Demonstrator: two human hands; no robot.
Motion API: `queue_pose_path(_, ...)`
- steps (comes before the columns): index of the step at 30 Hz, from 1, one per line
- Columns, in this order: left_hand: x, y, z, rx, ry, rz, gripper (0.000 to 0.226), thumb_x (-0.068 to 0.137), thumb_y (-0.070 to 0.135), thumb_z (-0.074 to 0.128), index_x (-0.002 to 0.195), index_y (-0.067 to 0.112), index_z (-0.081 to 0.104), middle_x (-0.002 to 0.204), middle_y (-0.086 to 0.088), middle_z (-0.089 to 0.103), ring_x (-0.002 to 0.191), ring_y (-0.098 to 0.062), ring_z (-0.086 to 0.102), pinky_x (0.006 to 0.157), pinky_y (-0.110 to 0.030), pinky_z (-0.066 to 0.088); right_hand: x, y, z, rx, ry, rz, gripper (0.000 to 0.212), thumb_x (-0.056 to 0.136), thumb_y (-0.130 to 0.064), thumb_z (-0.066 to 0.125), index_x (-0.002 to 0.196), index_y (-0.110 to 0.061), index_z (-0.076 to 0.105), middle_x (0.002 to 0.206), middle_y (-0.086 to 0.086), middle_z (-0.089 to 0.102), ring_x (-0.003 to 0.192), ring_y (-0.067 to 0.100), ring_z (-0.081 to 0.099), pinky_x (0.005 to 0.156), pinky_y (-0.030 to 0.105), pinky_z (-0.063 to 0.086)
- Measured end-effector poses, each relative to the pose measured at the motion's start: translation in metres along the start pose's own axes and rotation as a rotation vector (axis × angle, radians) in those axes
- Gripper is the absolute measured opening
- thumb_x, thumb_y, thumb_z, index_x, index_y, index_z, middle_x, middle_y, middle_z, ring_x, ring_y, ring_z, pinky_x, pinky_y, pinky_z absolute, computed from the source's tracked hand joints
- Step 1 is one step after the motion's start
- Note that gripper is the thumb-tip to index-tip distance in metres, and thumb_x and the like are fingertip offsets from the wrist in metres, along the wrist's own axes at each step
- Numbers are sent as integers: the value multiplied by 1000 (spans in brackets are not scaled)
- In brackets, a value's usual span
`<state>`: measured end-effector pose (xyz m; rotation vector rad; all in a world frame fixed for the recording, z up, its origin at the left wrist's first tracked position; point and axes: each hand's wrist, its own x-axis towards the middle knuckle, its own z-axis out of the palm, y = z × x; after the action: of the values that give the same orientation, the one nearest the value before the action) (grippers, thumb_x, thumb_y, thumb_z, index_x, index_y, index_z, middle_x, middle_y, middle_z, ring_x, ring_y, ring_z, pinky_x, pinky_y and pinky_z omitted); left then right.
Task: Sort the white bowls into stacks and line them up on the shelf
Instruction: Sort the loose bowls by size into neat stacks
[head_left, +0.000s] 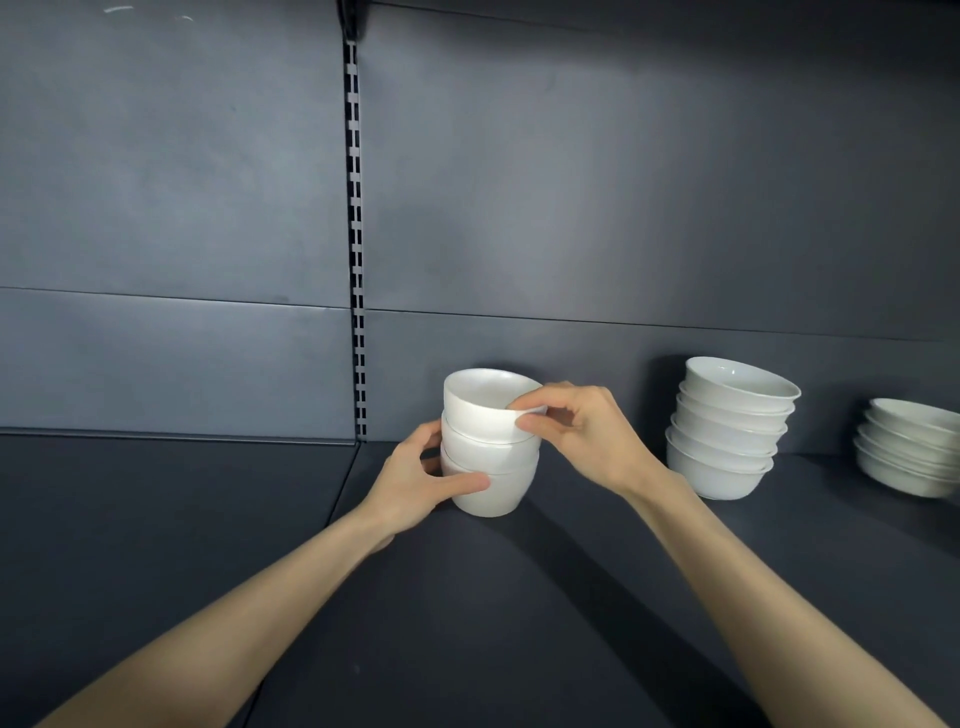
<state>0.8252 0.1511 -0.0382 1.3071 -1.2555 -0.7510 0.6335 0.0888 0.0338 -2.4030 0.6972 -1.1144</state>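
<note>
A stack of three small deep white bowls stands on the dark shelf, near its middle. My left hand wraps the lowest bowl from the left side. My right hand pinches the rim of the top bowl with thumb and fingers. To the right stands a taller, leaning stack of several wider white bowls. At the far right edge sits a stack of shallow white bowls, partly cut off by the frame.
A dark back panel rises behind the bowls, with a slotted upright rail to the left of the small stack. A seam runs down the shelf surface just left of my left hand.
</note>
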Motion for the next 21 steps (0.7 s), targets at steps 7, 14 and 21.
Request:
queue_pose_path(7,-3,1,0,106,-48,3,78,73,22,83,139,30,43,124,20,59,114,-6,60,98,-29,49,-3,-1,-1,-62,-17,-1,17,89,-10,65,103,-15,74,92,-23,62,100,19,58,91,33,47)
queue_pose_path(14,-22,15,7,533,128,-29,52,76,48,73,119,23,60,102,10,68,97,-11,63,82,-24,49,-17,-3,-3,-161,-17,35,32,90,-18,64,122,-19,65,143,0,48,132,12,43,103,21,35)
queue_pose_path(21,-44,34,13,929,30,-16,22,85,43,61,88,22,69,87,9,70,89,-17,65,82,-34,52,-39,-8,-36,-372,-50,124,29,92,-25,61,121,-21,64,143,1,47,131,20,44,104,43,40)
